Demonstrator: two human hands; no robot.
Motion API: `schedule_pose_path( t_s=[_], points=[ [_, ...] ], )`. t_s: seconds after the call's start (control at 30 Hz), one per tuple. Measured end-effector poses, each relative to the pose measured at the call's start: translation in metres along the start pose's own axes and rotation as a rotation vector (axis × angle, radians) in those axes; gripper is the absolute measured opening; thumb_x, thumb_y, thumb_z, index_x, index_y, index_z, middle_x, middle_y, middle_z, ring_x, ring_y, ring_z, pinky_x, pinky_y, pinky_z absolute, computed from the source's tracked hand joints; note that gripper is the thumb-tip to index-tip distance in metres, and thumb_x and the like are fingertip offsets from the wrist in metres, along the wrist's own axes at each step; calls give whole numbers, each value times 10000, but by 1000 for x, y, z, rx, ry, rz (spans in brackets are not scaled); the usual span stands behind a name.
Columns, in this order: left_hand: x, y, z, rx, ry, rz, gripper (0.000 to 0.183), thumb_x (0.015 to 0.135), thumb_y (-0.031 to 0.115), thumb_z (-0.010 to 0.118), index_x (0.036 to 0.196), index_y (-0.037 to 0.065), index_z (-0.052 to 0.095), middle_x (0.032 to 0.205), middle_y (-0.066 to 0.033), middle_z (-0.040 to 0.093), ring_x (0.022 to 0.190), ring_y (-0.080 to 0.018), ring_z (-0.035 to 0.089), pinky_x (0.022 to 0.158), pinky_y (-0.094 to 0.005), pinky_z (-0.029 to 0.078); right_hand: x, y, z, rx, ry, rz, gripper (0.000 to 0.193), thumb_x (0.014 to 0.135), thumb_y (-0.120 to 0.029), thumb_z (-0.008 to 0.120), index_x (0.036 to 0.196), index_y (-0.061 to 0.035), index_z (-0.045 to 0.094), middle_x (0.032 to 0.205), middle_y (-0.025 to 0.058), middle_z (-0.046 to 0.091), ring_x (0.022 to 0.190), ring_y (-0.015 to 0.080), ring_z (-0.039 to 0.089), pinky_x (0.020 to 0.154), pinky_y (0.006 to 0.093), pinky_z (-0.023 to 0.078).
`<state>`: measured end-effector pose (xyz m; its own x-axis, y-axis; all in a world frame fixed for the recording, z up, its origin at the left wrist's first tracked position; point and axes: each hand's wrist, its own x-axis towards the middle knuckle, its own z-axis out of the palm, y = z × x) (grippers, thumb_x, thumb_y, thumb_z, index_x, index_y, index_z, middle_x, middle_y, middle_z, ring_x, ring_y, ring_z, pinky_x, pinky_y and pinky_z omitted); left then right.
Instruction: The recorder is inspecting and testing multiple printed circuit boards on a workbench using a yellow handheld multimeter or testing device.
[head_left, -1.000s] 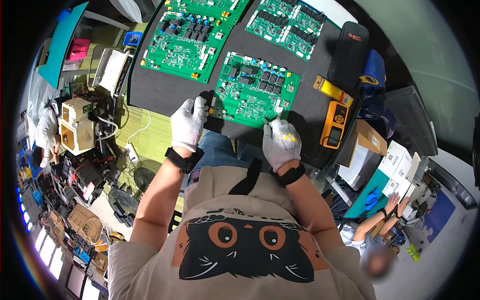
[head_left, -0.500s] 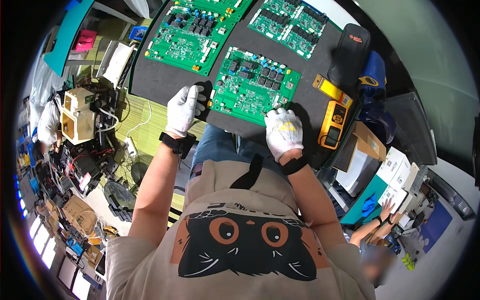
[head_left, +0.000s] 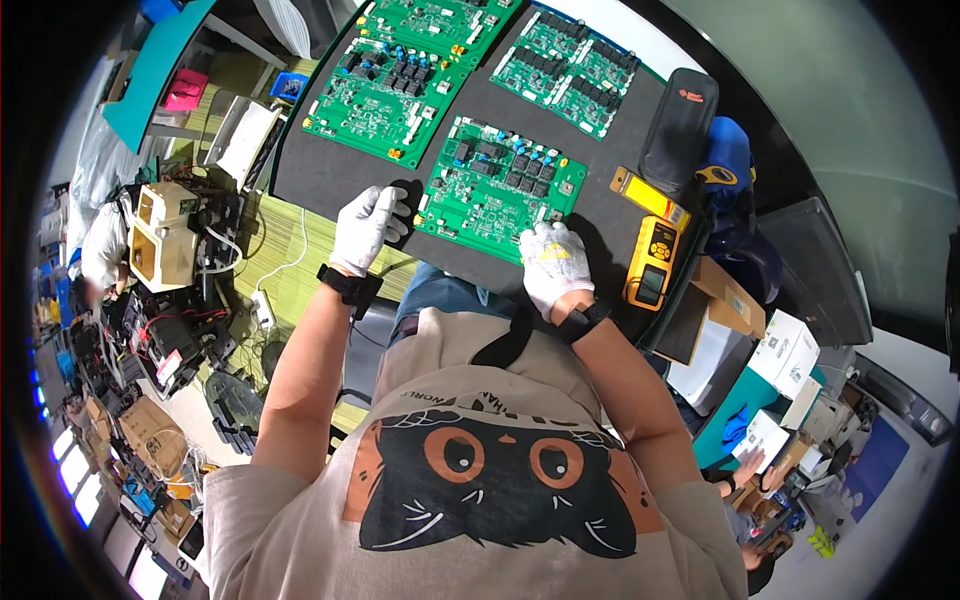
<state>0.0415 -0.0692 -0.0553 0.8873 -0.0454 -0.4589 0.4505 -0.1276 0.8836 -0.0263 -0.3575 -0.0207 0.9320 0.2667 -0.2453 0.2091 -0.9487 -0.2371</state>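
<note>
Against the circuit board, right fingers curled

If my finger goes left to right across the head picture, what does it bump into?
Cream machine → left hand → nearest green board → orange meter → upper white box.

Up and right of the white-gloved right hand, small orange-red lettering stands on the long black rounded case. Nearer the body than that hand, dark capitals cross the beige fabric shirt. Printing on the flat yellow strip, right of the hand, is too small to read.
</note>
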Motion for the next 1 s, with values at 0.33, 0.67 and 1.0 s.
schedule_pose_path(
  t_s=[0.33,0.67,1.0],
  points=[
    [0,3,-2,2,-4,7,298,1014,298,568,1056,26,681,865,-76,702,617,-110,640,549,-230,514,-2,-7,-1,-18,-21,62,142,853,-133,544,945,-97,645,974,128,640,974,306,627,824,452,492],
    [-1,6,-1,-12,-16,-18,313,1021,303,568,1096,16,668,854,-58,693,599,-94,611,540,-221,495,0,-9,0,-31,-52,99,154,875,-173,519,941,-83,625,991,146,635,982,334,610,830,465,490],
    [0,1,-1,-38,-18,6,323,1017,313,575,1102,17,671,867,-58,698,605,-93,610,542,-219,488,-1,-7,0,-36,-26,102,156,902,-190,520,935,-90,636,975,140,641,958,330,624,811,471,502]
  ],
)
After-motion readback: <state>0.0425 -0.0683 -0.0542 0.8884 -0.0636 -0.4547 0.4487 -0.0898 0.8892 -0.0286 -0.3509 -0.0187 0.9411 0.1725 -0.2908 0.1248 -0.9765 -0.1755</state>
